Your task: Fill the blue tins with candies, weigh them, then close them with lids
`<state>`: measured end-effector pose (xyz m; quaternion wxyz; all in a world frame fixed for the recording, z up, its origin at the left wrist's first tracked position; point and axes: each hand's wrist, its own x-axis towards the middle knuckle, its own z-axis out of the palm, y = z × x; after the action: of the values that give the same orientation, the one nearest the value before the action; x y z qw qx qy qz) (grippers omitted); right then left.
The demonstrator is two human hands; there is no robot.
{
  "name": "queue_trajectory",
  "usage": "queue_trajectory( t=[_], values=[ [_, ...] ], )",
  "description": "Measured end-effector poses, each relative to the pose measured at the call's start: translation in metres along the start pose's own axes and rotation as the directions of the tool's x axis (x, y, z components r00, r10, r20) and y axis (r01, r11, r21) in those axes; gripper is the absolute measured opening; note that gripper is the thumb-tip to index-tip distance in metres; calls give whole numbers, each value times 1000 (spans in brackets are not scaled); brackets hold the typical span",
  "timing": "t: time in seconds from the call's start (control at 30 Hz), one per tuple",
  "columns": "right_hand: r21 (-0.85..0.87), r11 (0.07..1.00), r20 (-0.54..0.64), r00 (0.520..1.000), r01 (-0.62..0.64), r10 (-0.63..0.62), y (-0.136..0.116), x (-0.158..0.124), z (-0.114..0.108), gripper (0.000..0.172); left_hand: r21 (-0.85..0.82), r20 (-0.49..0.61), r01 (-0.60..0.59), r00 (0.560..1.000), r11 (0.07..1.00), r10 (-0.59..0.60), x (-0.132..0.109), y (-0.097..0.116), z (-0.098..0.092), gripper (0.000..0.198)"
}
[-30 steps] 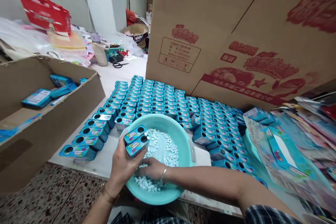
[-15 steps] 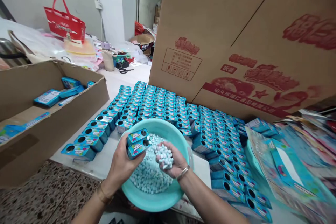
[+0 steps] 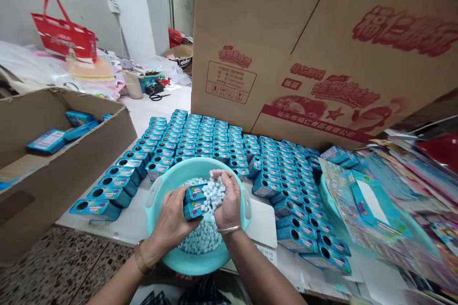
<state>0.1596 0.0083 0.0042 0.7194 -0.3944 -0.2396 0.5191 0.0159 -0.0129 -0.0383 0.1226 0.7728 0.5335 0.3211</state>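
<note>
My left hand [image 3: 172,221] grips two small blue tins [image 3: 194,201] side by side over a teal basin [image 3: 156,193]. My right hand [image 3: 227,202] is cupped around a heap of pale blue candies [image 3: 213,193] and presses them against the tins' openings. More of the same candies [image 3: 200,238] lie loose in the basin below both hands. The basin stands at the near edge of the white table [image 3: 143,219].
Rows of several open blue tins [image 3: 211,140] cover the table behind the basin and run down its right side. A large printed cardboard box [image 3: 315,52] stands behind. An open carton [image 3: 60,152] with blue tins sits left. Printed packaging sheets [image 3: 386,195] lie right.
My right hand scooped candies out of the basin, lifted them and brought them left against the two tins. My left hand kept hold of the tins and lowered slightly.
</note>
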Motion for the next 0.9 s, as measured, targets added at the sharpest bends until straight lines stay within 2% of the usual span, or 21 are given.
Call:
queue_trajectory(
  t=[0.13,0.27,0.43,0.73,0.83,0.9],
  values=[
    [-58,998,64,998,6,-3,-3,2,-2,16,-4,36,-17,999,1000,17,1,0,-1,71],
    [-77,997,79,996,-23,29,-5,4,-2,17,-25,51,-14,999,1000,15,4,0,1,70],
    [-54,995,115,989,-86,92,-9,6,-2,14,-78,67,-17,998,997,22,6,0,0,71],
    [-17,994,143,984,-109,110,-9,-6,4,13,-115,135,-24,990,993,40,5,-3,4,74],
    [6,993,176,977,-120,117,-14,-3,-4,15,-173,143,3,990,985,22,2,-4,-3,75],
    [18,995,139,985,-102,99,-17,13,-18,17,-209,164,27,986,978,8,-2,-7,-15,76]
  ],
)
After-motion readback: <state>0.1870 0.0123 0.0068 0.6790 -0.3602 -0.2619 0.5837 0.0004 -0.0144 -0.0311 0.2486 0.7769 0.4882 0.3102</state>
